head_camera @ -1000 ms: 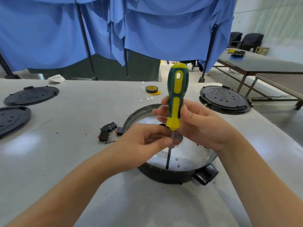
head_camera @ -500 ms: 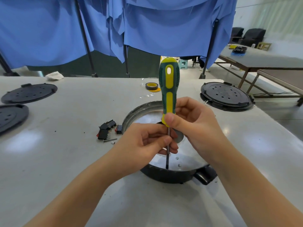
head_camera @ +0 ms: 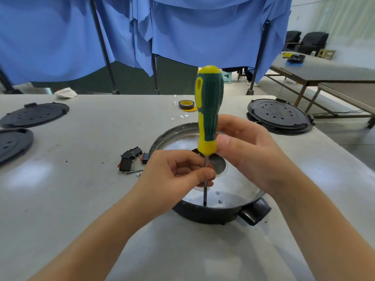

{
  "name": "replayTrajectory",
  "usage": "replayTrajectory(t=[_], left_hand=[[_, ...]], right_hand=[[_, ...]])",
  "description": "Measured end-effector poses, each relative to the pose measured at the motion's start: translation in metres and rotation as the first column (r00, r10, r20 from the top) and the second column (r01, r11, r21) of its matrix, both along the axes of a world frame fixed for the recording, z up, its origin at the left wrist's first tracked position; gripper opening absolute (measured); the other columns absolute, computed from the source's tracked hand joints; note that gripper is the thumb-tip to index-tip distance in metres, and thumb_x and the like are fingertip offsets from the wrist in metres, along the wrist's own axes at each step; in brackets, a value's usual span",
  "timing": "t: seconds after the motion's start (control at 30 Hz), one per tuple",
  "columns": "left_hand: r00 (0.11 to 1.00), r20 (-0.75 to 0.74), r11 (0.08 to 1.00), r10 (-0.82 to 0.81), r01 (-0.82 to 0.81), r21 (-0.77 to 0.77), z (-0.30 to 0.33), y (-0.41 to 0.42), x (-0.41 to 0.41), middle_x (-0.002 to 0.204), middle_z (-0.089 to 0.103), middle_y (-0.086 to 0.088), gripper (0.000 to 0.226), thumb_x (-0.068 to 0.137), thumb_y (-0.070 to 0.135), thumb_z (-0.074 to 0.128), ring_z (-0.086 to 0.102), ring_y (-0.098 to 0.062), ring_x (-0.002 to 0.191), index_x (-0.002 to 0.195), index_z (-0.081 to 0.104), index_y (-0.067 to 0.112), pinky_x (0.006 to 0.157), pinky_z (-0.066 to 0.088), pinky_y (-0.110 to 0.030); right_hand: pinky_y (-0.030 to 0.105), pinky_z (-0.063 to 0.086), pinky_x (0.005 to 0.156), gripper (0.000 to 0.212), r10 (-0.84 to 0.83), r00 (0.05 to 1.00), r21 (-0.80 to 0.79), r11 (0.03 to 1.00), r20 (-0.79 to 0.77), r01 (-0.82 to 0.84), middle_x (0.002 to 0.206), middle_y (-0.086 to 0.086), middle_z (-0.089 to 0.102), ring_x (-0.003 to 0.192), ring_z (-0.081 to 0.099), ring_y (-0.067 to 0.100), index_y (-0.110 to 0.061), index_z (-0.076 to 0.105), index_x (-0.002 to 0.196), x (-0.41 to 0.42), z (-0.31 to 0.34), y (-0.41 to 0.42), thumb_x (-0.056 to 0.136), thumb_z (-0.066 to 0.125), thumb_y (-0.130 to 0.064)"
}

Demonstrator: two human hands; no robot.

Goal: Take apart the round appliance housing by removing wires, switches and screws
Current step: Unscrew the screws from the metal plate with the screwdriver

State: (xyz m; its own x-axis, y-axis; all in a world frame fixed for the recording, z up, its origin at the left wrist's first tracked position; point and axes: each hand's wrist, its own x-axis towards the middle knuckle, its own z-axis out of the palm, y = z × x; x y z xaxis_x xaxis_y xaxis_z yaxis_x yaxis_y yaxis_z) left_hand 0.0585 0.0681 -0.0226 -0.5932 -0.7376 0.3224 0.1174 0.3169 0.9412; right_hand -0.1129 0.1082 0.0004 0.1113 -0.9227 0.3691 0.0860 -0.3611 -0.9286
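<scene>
At the table's middle: the round housing sat open side up, its black handle stub toward the person.
Screwdriver: stood upright inside the housing, tip on the floor near the front rim, probably seated in a screw.
Right hand: gripped the yellow collar, placed to turn it.
Left hand: pinched the shaft, apparently steadying it.
Left of the housing: removed switches and a loose screw, apparently parked clear of the work.

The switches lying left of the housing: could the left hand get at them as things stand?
Probably yes. The switches lie on bare table just left of the housing, nothing over them. But the left hand pinches the screwdriver shaft and must let go first.
</scene>
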Motion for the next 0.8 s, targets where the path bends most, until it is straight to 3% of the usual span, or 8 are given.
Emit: replayTrajectory(t=[0.1, 0.17, 0.27, 0.47, 0.53, 0.63, 0.7, 0.8], left_hand=[[1.000, -0.009, 1.000, -0.004, 0.004, -0.012, 0.000, 0.001, -0.001, 0.070, 0.074, -0.007, 0.011, 0.075, 0.000, 0.072, 0.074, -0.023, 0.067, 0.076, 0.073, 0.010, 0.064, 0.058, -0.025], [1.000, 0.006, 0.999, -0.005, 0.005, -0.039, 0.000, 0.001, -0.002, 0.070, 0.074, -0.006, 0.011, 0.074, 0.002, 0.074, 0.074, -0.023, 0.066, 0.076, 0.073, 0.013, 0.064, 0.058, -0.025], [1.000, 0.014, 0.999, 0.021, -0.020, -0.034, 0.000, -0.002, -0.001, 0.067, 0.073, -0.005, 0.008, 0.069, 0.010, 0.077, 0.073, -0.023, 0.064, 0.072, 0.072, 0.015, 0.063, 0.058, -0.024], [0.997, 0.072, 0.999, -0.001, 0.004, -0.042, 0.000, -0.004, -0.001, 0.070, 0.073, -0.002, 0.012, 0.068, 0.023, 0.077, 0.073, -0.020, 0.068, 0.075, 0.071, 0.016, 0.068, 0.059, -0.025], [0.988, 0.124, 0.995, -0.086, 0.093, -0.047, 0.001, -0.003, 0.001, 0.081, 0.076, 0.000, 0.006, 0.082, 0.017, 0.070, 0.074, -0.017, 0.077, 0.088, 0.072, 0.019, 0.073, 0.057, -0.024], [0.977, 0.159, 0.988, -0.143, 0.150, -0.035, 0.002, -0.004, 0.005, 0.089, 0.076, 0.000, 0.021, 0.089, 0.002, 0.060, 0.074, -0.016, 0.084, 0.098, 0.070, 0.018, 0.077, 0.056, -0.021], [0.980, 0.148, 0.990, -0.133, 0.138, -0.024, 0.003, -0.003, 0.006, 0.084, 0.077, -0.001, 0.022, 0.088, -0.002, 0.060, 0.074, -0.017, 0.081, 0.092, 0.070, 0.017, 0.075, 0.056, -0.020], [0.987, 0.121, 0.994, -0.104, 0.107, -0.016, 0.002, -0.002, 0.003, 0.078, 0.076, -0.002, 0.023, 0.086, -0.004, 0.063, 0.074, -0.017, 0.077, 0.086, 0.072, 0.017, 0.073, 0.056, -0.020]], right_hand=[[0.025, 0.056, 0.070, 0.033, -0.139, 0.990, -0.090, 0.987, -0.016, 0.137, 0.083, -0.004, 0.071, 0.076, 0.067, 0.012, -0.015, 0.067, 0.091, 0.007, 0.004, 0.001, 0.064, 0.085, -0.012], [0.021, 0.056, 0.065, 0.030, -0.211, 0.978, -0.137, 0.968, -0.004, 0.208, 0.074, -0.004, 0.071, 0.069, 0.067, 0.009, -0.015, 0.064, 0.084, 0.011, 0.005, 0.002, 0.059, 0.081, -0.013], [0.023, 0.057, 0.069, 0.025, -0.174, 0.985, -0.102, 0.980, -0.002, 0.173, 0.080, -0.002, 0.073, 0.077, 0.070, 0.013, -0.009, 0.065, 0.094, 0.011, 0.005, 0.002, 0.069, 0.068, -0.012], [0.031, 0.053, 0.084, 0.032, 0.008, 0.999, -0.014, 1.000, -0.040, -0.009, 0.098, 0.002, 0.070, 0.100, 0.066, 0.021, -0.009, 0.057, 0.122, 0.009, 0.005, 0.003, 0.092, 0.046, -0.008], [0.042, 0.054, 0.084, 0.034, 0.018, 0.999, -0.005, 1.000, -0.050, -0.018, 0.099, 0.003, 0.067, 0.101, 0.063, 0.022, -0.009, 0.056, 0.124, 0.008, 0.004, 0.003, 0.094, 0.042, -0.009], [0.057, 0.047, 0.086, 0.033, 0.011, 0.996, 0.012, 1.000, -0.092, -0.010, 0.101, 0.002, 0.065, 0.094, 0.055, 0.032, -0.013, 0.057, 0.124, 0.006, 0.003, 0.003, 0.095, 0.041, -0.014], [0.049, 0.051, 0.083, 0.033, 0.017, 0.995, 0.039, 0.999, -0.099, -0.013, 0.103, -0.001, 0.067, 0.094, 0.057, 0.031, -0.017, 0.059, 0.123, 0.005, 0.004, 0.003, 0.094, 0.044, -0.016], [0.023, 0.051, 0.081, 0.035, -0.025, 0.991, 0.039, 0.999, -0.130, 0.030, 0.101, -0.009, 0.069, 0.102, 0.062, 0.009, -0.022, 0.062, 0.120, 0.006, 0.006, 0.005, 0.086, 0.056, -0.019]])
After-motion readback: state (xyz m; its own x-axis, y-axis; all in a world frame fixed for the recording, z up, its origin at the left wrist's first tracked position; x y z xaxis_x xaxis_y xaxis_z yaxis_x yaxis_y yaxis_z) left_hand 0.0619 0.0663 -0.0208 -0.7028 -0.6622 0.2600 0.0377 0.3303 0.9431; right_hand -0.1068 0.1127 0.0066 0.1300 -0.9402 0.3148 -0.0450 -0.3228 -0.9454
